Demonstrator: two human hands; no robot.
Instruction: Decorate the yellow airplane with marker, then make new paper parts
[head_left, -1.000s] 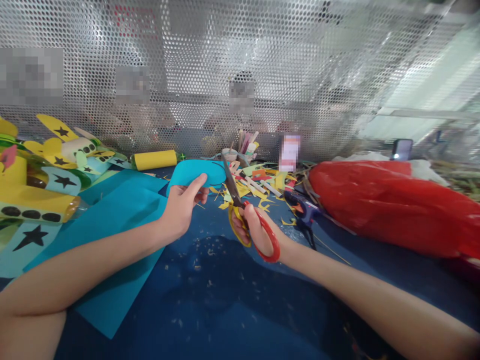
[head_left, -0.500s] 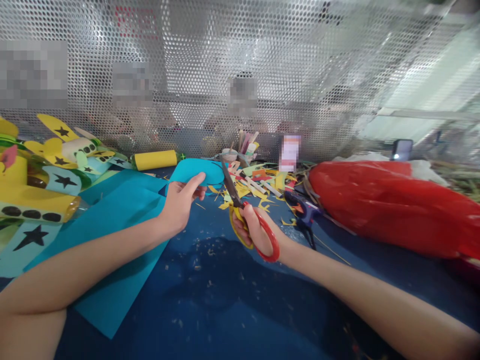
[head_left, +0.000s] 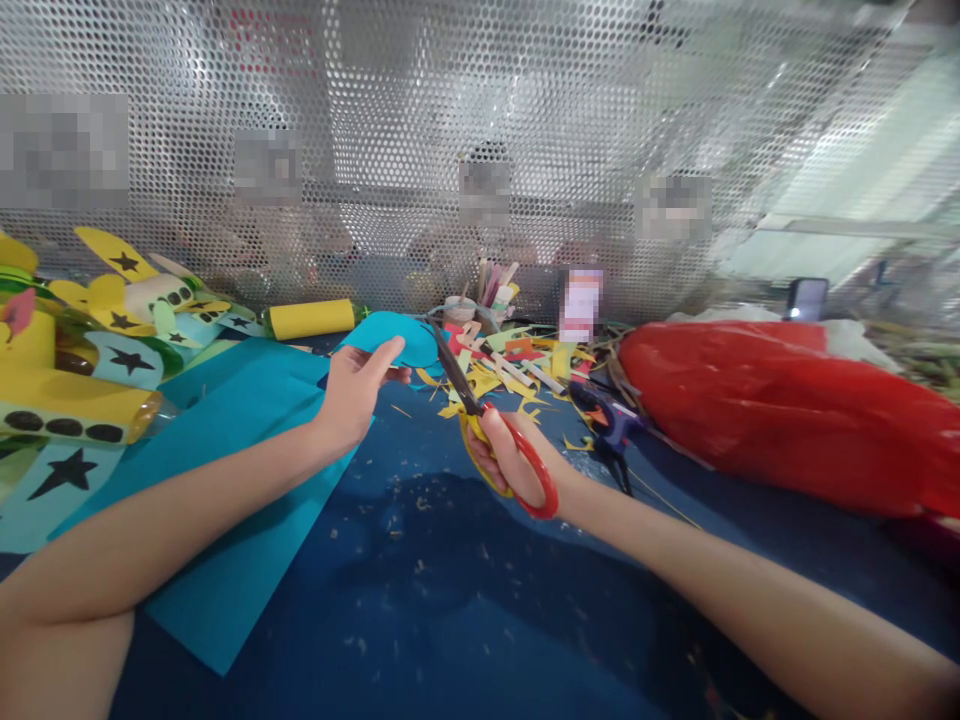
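Between the thumb and fingers of my left hand (head_left: 358,388) is a piece of blue paper (head_left: 401,330) with a rounded outline. My right hand (head_left: 510,450) is closed round the red and yellow handles of a pair of scissors (head_left: 463,383). The dark blades point up and left, and their tips meet the right edge of the blue paper. Whether the blades are fully closed is hard to make out. Larger blue sheets (head_left: 247,560) lie under and beside my left forearm.
Paper scraps (head_left: 517,365) are heaped behind the scissors. A glue gun (head_left: 611,420) and a red plastic bag (head_left: 765,410) lie to the right. Yellow paper-covered bottles (head_left: 82,400) with black stars crowd the left. A perforated silver sheet (head_left: 405,130) stands at the back, people behind it.
My left hand has turned the blue paper slightly and drawn it left. The scissors' tips have shifted a little left along the paper's edge.
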